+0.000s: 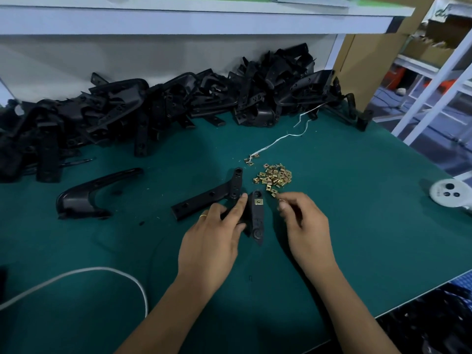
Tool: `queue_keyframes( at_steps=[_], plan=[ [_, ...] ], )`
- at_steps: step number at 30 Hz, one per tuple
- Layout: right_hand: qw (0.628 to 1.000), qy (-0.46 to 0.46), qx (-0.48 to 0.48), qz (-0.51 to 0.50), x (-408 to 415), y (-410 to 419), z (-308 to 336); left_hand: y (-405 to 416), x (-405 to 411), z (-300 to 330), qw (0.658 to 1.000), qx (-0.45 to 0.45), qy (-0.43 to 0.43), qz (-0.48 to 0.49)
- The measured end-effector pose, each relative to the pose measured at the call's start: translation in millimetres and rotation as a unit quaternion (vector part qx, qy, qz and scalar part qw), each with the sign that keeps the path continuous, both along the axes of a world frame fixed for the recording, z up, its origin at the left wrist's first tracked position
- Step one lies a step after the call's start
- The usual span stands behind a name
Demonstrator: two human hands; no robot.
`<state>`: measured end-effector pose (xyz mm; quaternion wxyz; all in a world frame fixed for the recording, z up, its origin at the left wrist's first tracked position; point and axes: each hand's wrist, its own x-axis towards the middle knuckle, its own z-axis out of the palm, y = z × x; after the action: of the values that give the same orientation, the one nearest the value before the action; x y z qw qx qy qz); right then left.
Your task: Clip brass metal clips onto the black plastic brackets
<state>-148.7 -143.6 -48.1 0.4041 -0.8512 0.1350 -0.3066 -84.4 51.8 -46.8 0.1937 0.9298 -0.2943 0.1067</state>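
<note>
On the green counter (332, 226), our left hand (212, 238) wraps a rigid black bracket (256, 215) with one brass clip (259, 201) seated. Just right, our right hand (301, 221) pinches closed, contents unclear. Beyond it lies the clip pile (274, 177): light, springy pieces, best pinched by their edges.

Plenty of open green-matted table (344, 226) right of the small heap of brass metal clips (274, 177), but the back's walled off by a long heap of black plastic brackets (158, 103), with a looped white cable (102, 273) front-left.
</note>
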Motion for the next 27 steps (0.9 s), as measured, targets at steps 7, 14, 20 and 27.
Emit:
queue_keyframes(
  at_steps=[7,14,20,27],
  plan=[
    [0.928,-0.092,0.355,0.063,-29.4,31.3,4.2,0.5,-0.1,-0.5,0.999,-0.024,-0.012,-0.02],
    [0.904,-0.076,0.406,0.108,-31.4,37.0,11.8,0.3,-3.0,3.9,0.999,-0.039,0.001,-0.031],
    [0.908,-0.028,0.404,0.105,-29.7,38.9,10.4,-0.7,-4.3,4.7,0.999,-0.039,-0.014,-0.027],
    [0.909,-0.003,0.397,0.122,-30.7,38.4,11.2,-0.5,-4.1,4.1,0.998,-0.038,-0.033,-0.024]
  ],
)
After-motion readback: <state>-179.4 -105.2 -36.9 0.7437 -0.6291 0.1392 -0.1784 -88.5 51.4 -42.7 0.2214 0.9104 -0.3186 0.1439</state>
